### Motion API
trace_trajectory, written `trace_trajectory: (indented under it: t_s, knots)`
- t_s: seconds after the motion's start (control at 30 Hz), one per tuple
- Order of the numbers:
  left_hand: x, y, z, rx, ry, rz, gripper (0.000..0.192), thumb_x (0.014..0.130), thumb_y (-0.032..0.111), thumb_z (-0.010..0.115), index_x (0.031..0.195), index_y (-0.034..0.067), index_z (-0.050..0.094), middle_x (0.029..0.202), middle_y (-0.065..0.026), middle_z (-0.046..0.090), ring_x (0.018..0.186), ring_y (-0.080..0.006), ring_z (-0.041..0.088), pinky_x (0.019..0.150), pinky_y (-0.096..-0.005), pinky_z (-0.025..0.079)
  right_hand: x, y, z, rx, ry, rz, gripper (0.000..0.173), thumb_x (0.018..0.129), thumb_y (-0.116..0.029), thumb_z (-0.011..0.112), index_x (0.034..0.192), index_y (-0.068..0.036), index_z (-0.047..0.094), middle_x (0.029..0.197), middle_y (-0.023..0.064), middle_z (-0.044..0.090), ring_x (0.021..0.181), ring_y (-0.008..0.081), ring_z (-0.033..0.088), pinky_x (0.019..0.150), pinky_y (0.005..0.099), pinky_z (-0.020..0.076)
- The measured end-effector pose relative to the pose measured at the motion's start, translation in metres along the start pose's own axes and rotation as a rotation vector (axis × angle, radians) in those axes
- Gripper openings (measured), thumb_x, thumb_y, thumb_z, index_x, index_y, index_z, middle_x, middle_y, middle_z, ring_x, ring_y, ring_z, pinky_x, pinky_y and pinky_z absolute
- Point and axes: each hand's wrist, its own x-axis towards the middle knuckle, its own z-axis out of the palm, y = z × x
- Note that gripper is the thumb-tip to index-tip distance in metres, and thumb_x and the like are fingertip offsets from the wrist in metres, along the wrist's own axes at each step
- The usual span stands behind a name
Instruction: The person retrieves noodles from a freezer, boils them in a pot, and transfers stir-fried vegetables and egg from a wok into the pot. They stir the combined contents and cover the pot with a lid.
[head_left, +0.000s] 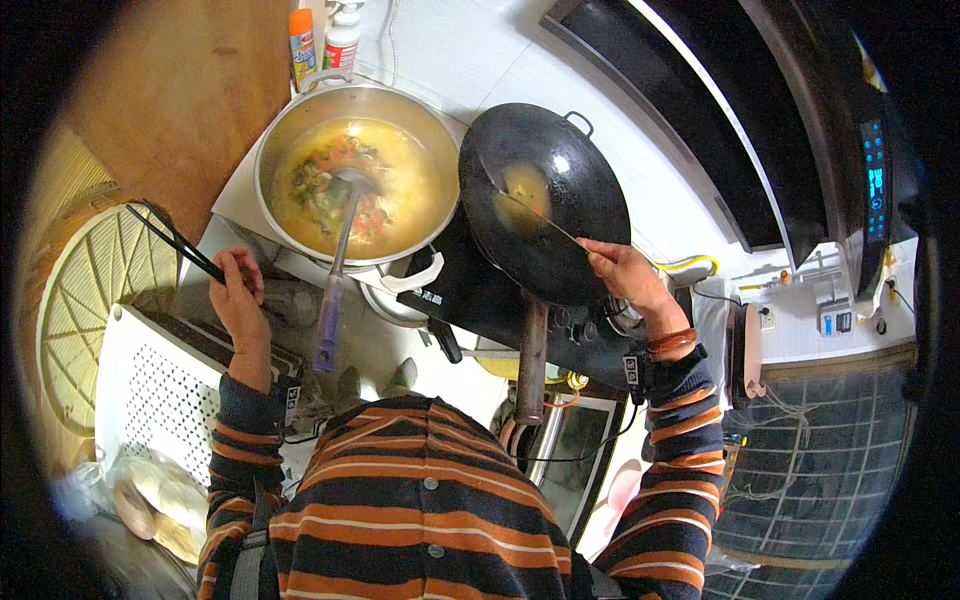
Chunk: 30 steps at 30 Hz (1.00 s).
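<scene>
My left hand (241, 294) holds a pair of dark chopsticks (180, 244), their tips pointing up and left, away from the pots. With its fingers pinched, my right hand (626, 274) grips the end of a thin-handled utensil (551, 223); its far end reaches into the black wok (592, 199), where a little yellowish liquid (526, 187) lies. The kind of utensil is unclear. Left of the wok stands a large metal pot (262, 180) of yellow soup with red and green pieces (341, 161). A ladle (337, 277) rests in it, its handle over the near rim.
The wok's wooden handle (531, 360) points toward me over the black gas stove (472, 296). A round ribbed tray (64, 330) and a white perforated basket (161, 397) are at the left. Spray bottles (343, 37) stand behind the pot. A range hood (750, 97) hangs at upper right.
</scene>
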Motion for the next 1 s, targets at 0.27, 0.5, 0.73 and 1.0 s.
trace_trajectory:
  t_s: [0.27, 0.5, 0.73, 1.0]
  knots:
    - [0.001, -0.002, 0.000, 0.014, 0.000, -0.038, 0.031, 0.101, 0.033, 0.041, 0.092, 0.006, 0.054, 0.072, 0.0016, 0.052, 0.051, -0.0042, 0.043, 0.041, -0.0188, 0.028, -0.049, 0.028, -0.056, -0.438, 0.119, -0.061, 0.034, 0.087, -0.018, 0.059, 0.119, -0.010, 0.062, 0.086, 0.0117, 0.068, 0.077, 0.0138, 0.061, 0.075, 0.0296, 0.0482]
    - [0.003, -0.008, -0.001, 0.000, -0.015, -0.026, 0.031, 0.100, 0.032, 0.042, 0.095, 0.006, 0.057, 0.070, 0.0017, 0.051, 0.049, -0.0047, 0.041, 0.039, -0.0191, 0.027, -0.081, 0.045, -0.109, -0.605, 0.085, 0.080, 0.031, 0.083, -0.013, 0.062, 0.113, -0.011, 0.067, 0.062, 0.0068, 0.055, 0.060, 0.0104, 0.048, 0.058, 0.0295, 0.0424]
    - [0.003, -0.009, 0.001, 0.009, -0.011, -0.008, 0.031, 0.101, 0.032, 0.041, 0.095, 0.006, 0.056, 0.069, 0.0015, 0.051, 0.050, -0.0047, 0.042, 0.040, -0.0190, 0.028, -0.025, 0.039, -0.060, -0.491, 0.110, -0.019, 0.030, 0.082, -0.014, 0.063, 0.112, -0.010, 0.067, 0.077, 0.0139, 0.065, 0.068, 0.0171, 0.060, 0.066, 0.0320, 0.0475]
    - [-0.001, -0.002, 0.000, 0.042, 0.001, -0.011, 0.030, 0.101, 0.032, 0.041, 0.094, 0.007, 0.055, 0.072, 0.0017, 0.052, 0.052, -0.0050, 0.043, 0.042, -0.0195, 0.028, -0.052, -0.033, -0.062, -0.988, 0.342, -0.093, 0.030, 0.082, -0.019, 0.063, 0.111, -0.018, 0.068, 0.086, 0.0155, 0.066, 0.080, 0.0326, 0.064, 0.072, 0.0411, 0.0496]
